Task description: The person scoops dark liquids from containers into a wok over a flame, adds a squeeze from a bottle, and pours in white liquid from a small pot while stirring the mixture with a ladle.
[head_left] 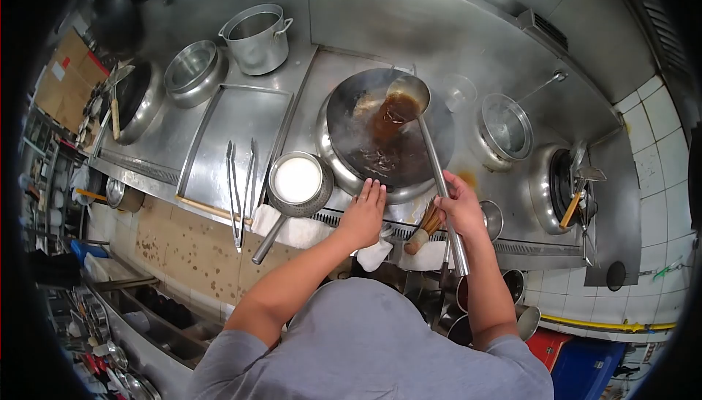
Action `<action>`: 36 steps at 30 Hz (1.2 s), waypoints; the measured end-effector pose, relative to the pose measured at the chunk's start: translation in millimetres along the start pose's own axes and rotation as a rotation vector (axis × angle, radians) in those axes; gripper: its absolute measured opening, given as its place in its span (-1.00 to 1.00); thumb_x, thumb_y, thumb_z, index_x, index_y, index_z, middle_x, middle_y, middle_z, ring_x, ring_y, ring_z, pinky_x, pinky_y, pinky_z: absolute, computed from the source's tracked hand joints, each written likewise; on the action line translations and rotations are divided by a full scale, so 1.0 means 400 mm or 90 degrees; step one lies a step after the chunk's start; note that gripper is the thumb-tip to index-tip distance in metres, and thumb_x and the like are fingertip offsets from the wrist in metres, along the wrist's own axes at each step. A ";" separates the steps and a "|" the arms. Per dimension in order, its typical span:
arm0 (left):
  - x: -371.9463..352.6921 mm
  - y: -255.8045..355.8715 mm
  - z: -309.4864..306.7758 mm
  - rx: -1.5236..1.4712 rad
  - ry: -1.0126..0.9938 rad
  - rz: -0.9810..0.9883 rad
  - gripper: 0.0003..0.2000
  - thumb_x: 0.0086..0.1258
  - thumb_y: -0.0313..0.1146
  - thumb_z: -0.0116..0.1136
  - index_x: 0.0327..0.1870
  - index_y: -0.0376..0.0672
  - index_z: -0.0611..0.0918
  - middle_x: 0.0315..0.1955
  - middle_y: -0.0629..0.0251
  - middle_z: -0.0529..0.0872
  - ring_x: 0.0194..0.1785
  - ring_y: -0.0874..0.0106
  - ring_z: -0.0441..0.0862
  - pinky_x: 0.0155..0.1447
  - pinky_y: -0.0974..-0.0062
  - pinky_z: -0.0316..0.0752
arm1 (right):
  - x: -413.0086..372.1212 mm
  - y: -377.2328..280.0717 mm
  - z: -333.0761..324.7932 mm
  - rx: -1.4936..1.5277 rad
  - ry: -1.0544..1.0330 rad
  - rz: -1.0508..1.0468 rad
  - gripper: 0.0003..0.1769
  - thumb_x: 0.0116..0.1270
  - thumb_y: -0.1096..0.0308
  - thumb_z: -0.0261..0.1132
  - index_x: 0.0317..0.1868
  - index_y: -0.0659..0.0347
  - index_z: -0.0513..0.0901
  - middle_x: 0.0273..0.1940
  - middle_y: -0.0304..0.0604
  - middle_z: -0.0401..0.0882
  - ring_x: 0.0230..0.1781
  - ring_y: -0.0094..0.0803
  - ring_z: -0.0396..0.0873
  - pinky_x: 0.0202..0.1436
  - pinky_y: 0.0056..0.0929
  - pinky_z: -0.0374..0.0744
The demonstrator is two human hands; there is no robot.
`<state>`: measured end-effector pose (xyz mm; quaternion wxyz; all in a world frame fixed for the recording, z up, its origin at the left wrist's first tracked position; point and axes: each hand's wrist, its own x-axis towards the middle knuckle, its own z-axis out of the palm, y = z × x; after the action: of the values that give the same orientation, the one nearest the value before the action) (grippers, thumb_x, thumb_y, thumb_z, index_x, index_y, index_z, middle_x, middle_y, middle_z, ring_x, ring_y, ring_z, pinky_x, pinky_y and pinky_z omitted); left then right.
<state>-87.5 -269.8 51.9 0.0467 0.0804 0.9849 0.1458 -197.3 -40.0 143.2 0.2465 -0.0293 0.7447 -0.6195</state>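
My right hand [462, 206] grips the long metal handle of a ladle [409, 95], whose bowl is over the far side of a dark wok [347, 118]. Brown liquid [391, 123] pours from the ladle into the wok, and steam rises there. Fingers extended, my left hand [365, 213] lies at the wok's near rim and holds nothing; a cloth may be under it, but I cannot tell. Left of it, a white-filled bowl [298, 178] rests in a perforated strainer [316, 201]. A bundled brush [423, 235] lies between my hands.
Metal tongs [235, 195] lie across a steel tray [234, 118] on the left. A tall pot [256, 42] stands at the back left. To the right are a metal bowl [507, 128] and another wok [559, 188]. A folded towel [296, 232] lies along the front edge.
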 end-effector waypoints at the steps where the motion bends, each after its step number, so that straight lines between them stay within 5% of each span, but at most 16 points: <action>1: 0.001 0.000 -0.001 0.002 0.007 0.003 -0.12 0.34 -0.40 0.19 0.69 -0.56 0.16 0.68 -0.33 0.18 0.78 -0.16 0.08 0.71 0.03 0.28 | 0.007 0.009 0.003 0.000 -0.001 0.001 -0.15 0.38 0.67 0.32 0.67 0.27 0.30 -0.34 -0.22 0.62 -0.58 -0.53 0.50 -0.53 -0.50 0.43; 7: 0.006 0.004 0.005 0.014 -0.005 -0.012 -0.10 0.36 -0.39 0.25 0.71 -0.50 0.14 0.70 -0.26 0.17 0.80 -0.14 0.05 0.68 -0.03 0.34 | 0.061 0.090 0.003 -0.090 0.053 -0.058 -0.10 0.36 0.70 0.29 0.71 0.36 0.24 -0.17 -0.14 0.69 -0.45 -0.48 0.63 -0.34 -0.44 0.59; 9: 0.007 0.007 0.003 0.014 -0.011 -0.015 -0.11 0.37 -0.39 0.24 0.71 -0.50 0.14 0.70 -0.26 0.16 0.80 -0.14 0.04 0.68 -0.03 0.34 | 0.082 0.138 0.000 -0.358 0.128 -0.170 -0.17 0.39 0.54 0.32 0.68 0.30 0.33 0.12 0.23 0.79 -0.02 -0.04 0.83 0.11 -0.25 0.71; 12: 0.007 0.009 -0.004 0.019 -0.024 -0.020 -0.13 0.40 -0.39 0.21 0.71 -0.50 0.13 0.70 -0.25 0.15 0.80 -0.14 0.04 0.69 -0.04 0.33 | 0.106 0.239 0.004 -0.495 0.156 -0.280 -0.08 0.36 0.69 0.25 0.73 0.38 0.18 -0.03 -0.13 0.72 -0.10 -0.37 0.73 0.13 -0.46 0.67; 14: 0.009 0.006 -0.002 0.023 -0.030 -0.020 -0.13 0.41 -0.38 0.19 0.72 -0.50 0.12 0.71 -0.25 0.15 0.80 -0.14 0.03 0.69 -0.04 0.32 | 0.113 0.274 0.008 -0.481 0.154 -0.351 -0.13 0.36 0.70 0.25 0.70 0.33 0.25 -0.09 -0.06 0.69 -0.25 -0.34 0.71 -0.07 -0.39 0.71; 16: 0.009 0.003 0.017 0.001 0.018 -0.007 -0.10 0.28 -0.40 0.22 0.68 -0.56 0.18 0.67 -0.35 0.19 0.77 -0.20 0.09 0.70 0.05 0.30 | 0.008 0.094 0.059 0.084 -0.023 0.144 -0.26 0.39 0.70 0.26 0.58 0.31 0.36 -0.11 0.02 0.63 -0.42 -0.40 0.61 -0.35 -0.37 0.66; 17: 0.011 0.005 0.011 0.002 0.018 -0.005 -0.10 0.28 -0.40 0.22 0.68 -0.56 0.18 0.67 -0.35 0.19 0.77 -0.20 0.09 0.70 0.05 0.30 | 0.014 0.078 0.035 0.291 -0.048 0.199 -0.39 0.41 0.69 0.25 0.45 0.28 0.42 -0.18 -0.01 0.58 -0.54 -0.49 0.47 -0.54 -0.40 0.53; 18: 0.012 0.008 0.003 0.011 -0.004 -0.011 -0.12 0.35 -0.39 0.20 0.70 -0.53 0.15 0.69 -0.30 0.16 0.79 -0.17 0.05 0.70 0.01 0.30 | 0.035 0.073 0.001 0.293 -0.046 0.197 -0.39 0.41 0.69 0.25 0.45 0.28 0.42 -0.18 -0.01 0.58 -0.54 -0.49 0.47 -0.54 -0.40 0.53; 20: 0.009 0.009 0.002 0.020 -0.030 -0.017 -0.13 0.41 -0.38 0.18 0.72 -0.49 0.11 0.71 -0.26 0.13 0.80 -0.14 0.02 0.70 -0.03 0.31 | 0.083 0.086 -0.061 0.694 -0.201 0.311 -0.45 0.43 0.70 0.22 0.41 0.29 0.45 -0.24 -0.04 0.56 -0.57 -0.54 0.41 -0.55 -0.43 0.51; 22: 0.009 0.009 0.006 0.017 -0.022 -0.021 -0.13 0.40 -0.39 0.18 0.72 -0.49 0.12 0.71 -0.25 0.14 0.80 -0.15 0.03 0.70 -0.02 0.30 | 0.105 0.119 -0.057 0.680 -0.206 0.295 -0.38 0.41 0.69 0.26 0.48 0.28 0.45 -0.30 -0.11 0.56 -0.58 -0.53 0.43 -0.55 -0.46 0.50; 24: 0.012 0.008 0.010 0.019 -0.016 -0.017 -0.13 0.39 -0.39 0.18 0.72 -0.49 0.13 0.71 -0.25 0.15 0.80 -0.15 0.03 0.70 -0.02 0.29 | 0.099 0.173 -0.006 0.073 -0.031 0.091 -0.25 0.40 0.68 0.29 0.60 0.23 0.40 -0.28 -0.15 0.58 -0.56 -0.52 0.48 -0.55 -0.45 0.50; 28: 0.005 0.007 -0.008 0.004 -0.020 -0.017 -0.13 0.38 -0.41 0.18 0.71 -0.50 0.14 0.70 -0.25 0.17 0.80 -0.16 0.05 0.71 0.01 0.28 | 0.132 0.423 0.048 -0.265 0.098 -0.194 -0.08 0.41 0.71 0.28 0.75 0.12 0.22 -0.27 -0.17 0.59 -0.55 -0.48 0.52 -0.59 -0.39 0.44; 29: 0.004 0.005 -0.003 0.002 -0.023 -0.020 -0.13 0.38 -0.41 0.18 0.71 -0.50 0.14 0.70 -0.25 0.17 0.80 -0.16 0.05 0.71 0.01 0.28 | 0.012 0.185 0.128 -0.035 0.090 0.061 -0.16 0.43 0.70 0.25 0.69 0.13 0.28 -0.27 -0.13 0.60 -0.56 -0.50 0.50 -0.57 -0.40 0.45; 30: 0.003 0.002 0.002 -0.002 -0.005 -0.010 -0.13 0.36 -0.39 0.23 0.69 -0.52 0.18 0.69 -0.28 0.17 0.79 -0.16 0.04 0.70 0.04 0.31 | 0.004 0.157 0.120 -0.035 0.088 0.064 -0.16 0.43 0.70 0.25 0.69 0.13 0.28 -0.27 -0.13 0.60 -0.56 -0.50 0.50 -0.57 -0.40 0.45; 32: 0.001 -0.010 0.010 -0.005 0.012 0.000 -0.13 0.33 -0.38 0.27 0.66 -0.55 0.22 0.68 -0.32 0.17 0.79 -0.16 0.04 0.69 0.08 0.33 | 0.004 0.127 0.073 0.323 0.006 0.197 -0.24 0.45 0.61 0.27 0.63 0.23 0.30 -0.17 0.04 0.68 -0.56 -0.41 0.56 -0.56 -0.34 0.53; 36: -0.054 -0.051 -0.005 -0.280 0.151 -0.019 -0.31 0.38 -0.38 0.34 0.55 -0.36 0.44 0.42 -0.21 0.55 0.51 -0.05 0.50 0.47 0.10 0.54 | 0.073 0.074 -0.064 0.792 -0.153 0.365 -0.49 0.50 0.63 0.21 0.42 0.25 0.44 -0.21 0.01 0.64 -0.58 -0.56 0.43 -0.59 -0.50 0.44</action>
<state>-69.4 -293.3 49.1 -0.0504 0.0363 0.9291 0.3646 -225.5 -20.0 108.7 0.4522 0.2470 0.1971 -0.8340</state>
